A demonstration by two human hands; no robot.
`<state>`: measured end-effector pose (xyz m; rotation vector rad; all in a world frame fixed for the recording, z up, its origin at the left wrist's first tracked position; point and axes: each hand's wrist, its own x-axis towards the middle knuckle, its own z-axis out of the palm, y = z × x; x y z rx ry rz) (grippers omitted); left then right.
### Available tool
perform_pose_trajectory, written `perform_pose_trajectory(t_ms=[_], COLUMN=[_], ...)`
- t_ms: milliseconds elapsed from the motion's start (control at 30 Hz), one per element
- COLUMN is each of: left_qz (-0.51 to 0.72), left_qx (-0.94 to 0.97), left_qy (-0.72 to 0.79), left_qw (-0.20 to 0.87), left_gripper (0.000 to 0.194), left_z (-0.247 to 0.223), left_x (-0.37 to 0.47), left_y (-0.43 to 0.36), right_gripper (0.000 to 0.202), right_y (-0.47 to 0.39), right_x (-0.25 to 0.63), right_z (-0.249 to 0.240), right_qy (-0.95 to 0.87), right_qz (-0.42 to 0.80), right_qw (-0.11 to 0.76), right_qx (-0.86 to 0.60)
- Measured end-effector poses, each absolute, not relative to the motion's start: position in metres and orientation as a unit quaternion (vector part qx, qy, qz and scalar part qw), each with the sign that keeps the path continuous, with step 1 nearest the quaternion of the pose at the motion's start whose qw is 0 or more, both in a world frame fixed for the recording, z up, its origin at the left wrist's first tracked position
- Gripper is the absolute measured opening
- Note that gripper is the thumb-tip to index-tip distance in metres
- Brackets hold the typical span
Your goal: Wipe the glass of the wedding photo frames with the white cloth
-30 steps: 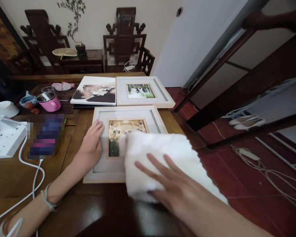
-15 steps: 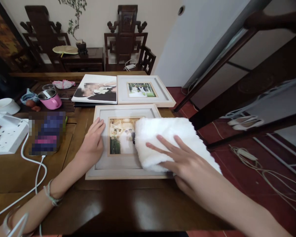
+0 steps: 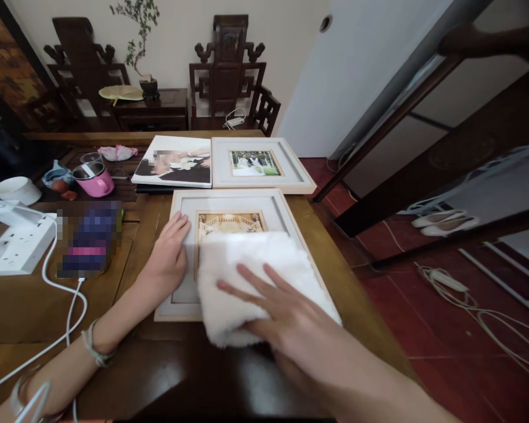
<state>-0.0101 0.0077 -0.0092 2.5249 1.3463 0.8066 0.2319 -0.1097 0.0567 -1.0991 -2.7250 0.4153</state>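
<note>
A light wooden picture frame (image 3: 229,202) with a photo lies flat on the wooden table (image 3: 26,305) in front of me. My left hand (image 3: 167,255) rests flat on the frame's left border, fingers together. My right hand (image 3: 275,311) presses flat, fingers spread, on a fluffy white cloth (image 3: 242,264). The cloth covers the lower half of the photo, the frame's right side and its near edge.
A second framed photo (image 3: 260,164) and a photo book (image 3: 174,161) lie behind. On the left are a pink cup (image 3: 93,179), a white bowl (image 3: 15,189), a white power strip (image 3: 13,244) with cable, and a blurred dark object (image 3: 88,238). Carved chairs stand at the back; red floor with cables is right.
My right hand slid the white cloth up and to the right across the frame, then back down and left over the photo. The left hand stayed on the frame's left border.
</note>
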Motion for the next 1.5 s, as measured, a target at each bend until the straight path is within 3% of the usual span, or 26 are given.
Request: perform_pose_trajectory(t_ms=[267,533,700,833,967,1100,1167,1367,1500], left_qz=[0.272,0.280,0.267,0.276,0.284,0.283,0.286,0.283,0.283], left_qx=[0.841,0.842,0.846,0.849,0.846,0.848,0.847,0.850,0.850], left_qy=[0.460,0.452,0.451,0.442,0.442,0.438,0.439,0.437,0.438], left_qw=[0.091,0.095,0.094,0.092,0.090,0.090,0.086,0.078,0.078], left_gripper=[0.055,0.055,0.049,0.054,0.053,0.052,0.052,0.051,0.051], left_z=[-0.007,-0.008,-0.007,-0.010,-0.011,-0.012,-0.012,-0.012,-0.011], left_x=[-0.007,-0.008,-0.010,-0.010,-0.010,-0.011,-0.012,-0.012,-0.011], left_y=[0.004,0.008,0.009,0.009,0.008,0.008,0.008,0.008,0.008], right_gripper=[0.048,0.027,0.049,0.068,0.059,0.029,0.023,0.026,0.050], right_y=[-0.112,-0.126,-0.091,-0.072,-0.070,-0.106,-0.131,-0.140,-0.077], right_x=[0.282,0.232,0.213,0.246,0.286,0.289,0.279,0.261,0.273], right_z=[0.044,0.054,0.061,0.066,0.058,0.041,0.039,0.042,0.038], right_qy=[-0.894,-0.928,-0.932,-0.918,-0.897,-0.905,-0.907,-0.909,-0.899], right_qz=[0.009,0.099,0.125,0.005,-0.100,-0.070,-0.048,-0.008,-0.042], right_qw=[0.111,0.105,0.048,0.081,0.072,0.093,0.122,0.157,0.092], right_qx=[-0.435,-0.344,-0.336,-0.389,-0.425,-0.409,-0.401,-0.387,-0.426])
